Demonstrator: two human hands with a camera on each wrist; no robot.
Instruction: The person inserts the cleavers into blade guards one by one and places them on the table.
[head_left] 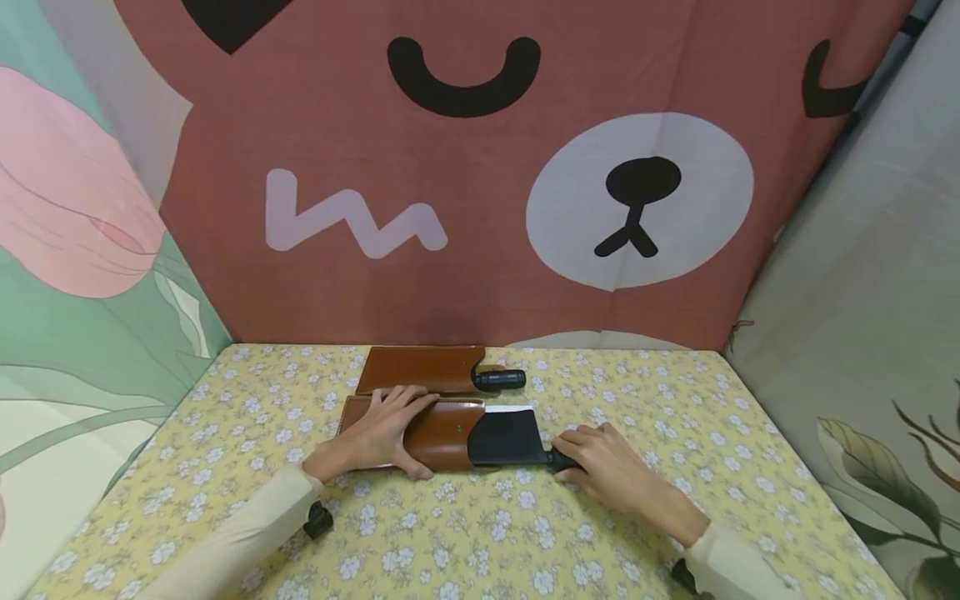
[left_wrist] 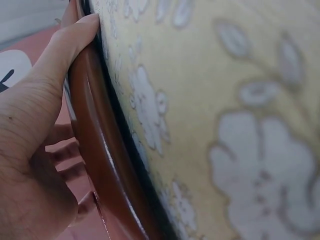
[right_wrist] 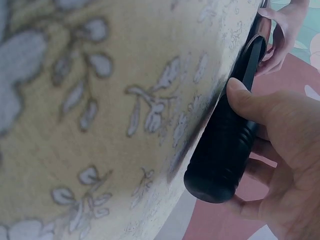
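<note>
A cleaver (head_left: 508, 435) with a black blade and a bright silver edge lies partly inside a brown leather sheath (head_left: 441, 433) on the table. The rest of its blade is hidden in the leather. My left hand (head_left: 384, 429) holds the sheath from above, thumb along the near edge and fingers at the far edge. In the left wrist view that thumb (left_wrist: 82, 37) presses the sheath's side (left_wrist: 102, 135). My right hand (head_left: 603, 467) grips the cleaver's black ridged handle (right_wrist: 220, 155), with its thumb (right_wrist: 242, 95) lying along the handle near the blade.
Just behind lies a second brown sheath (head_left: 420, 369) with a black handle (head_left: 501, 379) sticking out to the right. A yellow flowered cloth (head_left: 450, 542) covers the table. A bear-patterned curtain (head_left: 480, 300) rises at the back, and printed cloths hang on both sides.
</note>
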